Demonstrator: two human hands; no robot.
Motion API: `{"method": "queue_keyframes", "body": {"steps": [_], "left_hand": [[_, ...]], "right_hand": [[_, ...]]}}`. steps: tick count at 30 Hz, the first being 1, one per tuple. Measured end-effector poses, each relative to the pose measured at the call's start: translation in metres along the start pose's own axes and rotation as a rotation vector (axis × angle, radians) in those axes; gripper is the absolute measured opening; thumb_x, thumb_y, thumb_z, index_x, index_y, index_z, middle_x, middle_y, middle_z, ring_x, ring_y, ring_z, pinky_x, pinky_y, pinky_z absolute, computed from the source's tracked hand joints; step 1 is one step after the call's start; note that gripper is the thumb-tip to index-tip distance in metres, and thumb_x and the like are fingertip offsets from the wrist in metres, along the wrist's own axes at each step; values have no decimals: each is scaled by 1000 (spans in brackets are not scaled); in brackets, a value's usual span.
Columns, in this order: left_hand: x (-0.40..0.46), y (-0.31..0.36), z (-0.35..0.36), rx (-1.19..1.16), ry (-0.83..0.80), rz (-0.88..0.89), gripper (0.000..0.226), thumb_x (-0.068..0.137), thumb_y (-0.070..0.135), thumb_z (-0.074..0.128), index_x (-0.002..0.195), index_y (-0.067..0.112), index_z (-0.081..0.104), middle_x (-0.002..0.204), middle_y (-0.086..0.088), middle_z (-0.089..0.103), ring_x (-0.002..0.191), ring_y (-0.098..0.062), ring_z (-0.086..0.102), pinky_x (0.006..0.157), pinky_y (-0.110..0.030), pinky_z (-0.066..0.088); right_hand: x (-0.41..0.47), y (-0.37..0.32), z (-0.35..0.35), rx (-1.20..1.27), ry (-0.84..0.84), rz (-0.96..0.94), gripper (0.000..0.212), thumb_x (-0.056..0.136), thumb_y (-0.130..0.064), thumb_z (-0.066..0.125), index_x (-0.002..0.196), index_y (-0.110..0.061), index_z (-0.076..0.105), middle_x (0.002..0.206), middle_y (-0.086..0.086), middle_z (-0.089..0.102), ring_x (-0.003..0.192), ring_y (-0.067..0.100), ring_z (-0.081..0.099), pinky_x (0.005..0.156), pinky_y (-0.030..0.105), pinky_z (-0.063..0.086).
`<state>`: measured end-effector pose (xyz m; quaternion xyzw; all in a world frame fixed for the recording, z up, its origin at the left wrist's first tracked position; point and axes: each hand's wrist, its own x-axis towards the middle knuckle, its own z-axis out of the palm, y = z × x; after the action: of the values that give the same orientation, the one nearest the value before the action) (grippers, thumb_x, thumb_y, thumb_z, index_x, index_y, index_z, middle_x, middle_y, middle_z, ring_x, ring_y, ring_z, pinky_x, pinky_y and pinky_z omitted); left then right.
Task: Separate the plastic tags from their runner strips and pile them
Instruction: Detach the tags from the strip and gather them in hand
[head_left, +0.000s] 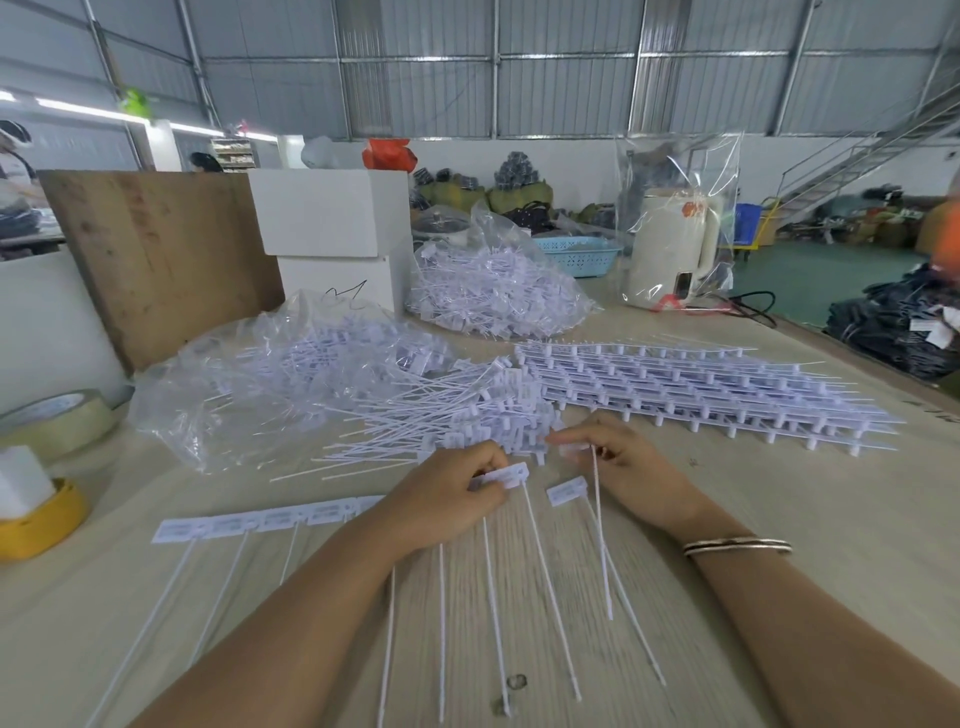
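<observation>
While the left hand (457, 493) pinches the flat head of one plastic tag (506, 475) between curled fingers, the right hand (618, 467) pinches a second tag (574, 449) at its head, the thin tail hanging down toward the viewer. Both tags sit low over the wooden surface (779, 519), at the near centre. A third, loose tag (566, 491) lies flat between the two hands. To the left, a strip of joined tags (260, 519) rests on the surface with its tails pointing toward the viewer; its right end passes under the left hand. Just beyond the hands lies a pile of separated tags (457, 410). To its right, stacked runner strips (701, 389) spread across the surface. Farther back, two clear plastic bags, one at left (249, 374) and one at centre (493, 291), hold more tags. A bangle (737, 545) circles the right wrist. At the far left edge sit a tape roll (57, 421) and a yellow roll (41, 519). White boxes (332, 223) and a bagged kettle (670, 244) stand at the rear.
</observation>
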<state>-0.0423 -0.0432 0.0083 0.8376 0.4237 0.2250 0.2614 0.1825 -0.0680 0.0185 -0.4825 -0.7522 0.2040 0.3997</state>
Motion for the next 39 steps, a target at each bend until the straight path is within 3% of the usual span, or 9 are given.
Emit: {"method": "queue_keyframes", "body": {"steps": [4,9,12,16,19,25,29,33,39], "left_hand": [[0,4,2,179,43,42,15,88,21,49,82,35,47,70,12,50,58,-3,42,55,-27,31],[-1,7,2,368,99,93,14,94,28,45,106,33,52,86,12,50,71,-5,44,61,-28,34],[1,9,4,404,121,120,23,96,29,42,117,30,52,88,14,46,73,-6,42,59,-25,33],[2,15,10,333,165,150,26,96,28,43,121,23,51,97,14,52,78,-6,48,64,-26,39],[2,19,12,220,182,122,24,95,24,48,118,19,49,108,1,61,85,-13,58,76,-36,49],[0,22,9,66,199,125,21,91,27,55,112,27,49,98,12,56,73,4,50,62,-15,35],[-1,15,-1,141,83,-21,34,92,53,43,77,25,56,68,7,54,61,-9,50,60,-29,35],[-2,10,0,82,98,-34,35,91,49,48,81,18,60,75,-7,64,68,-22,59,66,-37,45],[-1,7,0,64,90,19,16,91,41,54,77,34,57,72,1,65,69,-19,61,69,-39,48]], "right_hand": [[-1,-3,4,-104,-126,-59,38,83,16,54,114,-4,64,89,-4,48,85,3,46,76,7,34],[0,-4,4,-28,-106,-51,47,73,30,37,92,3,71,89,6,55,84,9,50,77,7,34],[1,-2,5,25,0,-71,39,76,21,41,83,-4,71,87,4,56,84,10,51,76,16,36],[1,-6,9,-89,-30,-239,38,74,2,53,109,-8,65,99,-7,57,92,-2,49,84,18,38],[3,-5,15,-176,-78,-350,44,78,-3,65,121,-10,60,102,-4,63,91,4,54,84,20,41],[6,-1,15,-347,30,-465,22,74,-6,76,94,-13,73,81,-1,68,75,-2,50,69,19,39],[5,0,12,-319,186,-428,15,78,-8,67,91,-11,74,79,4,67,71,22,61,66,33,48],[4,1,12,-356,117,-391,16,79,-11,72,95,-8,72,85,2,65,77,23,60,70,33,47],[4,-3,15,-366,58,-317,20,79,-20,73,96,-10,71,81,3,66,71,12,51,66,27,39]]}}
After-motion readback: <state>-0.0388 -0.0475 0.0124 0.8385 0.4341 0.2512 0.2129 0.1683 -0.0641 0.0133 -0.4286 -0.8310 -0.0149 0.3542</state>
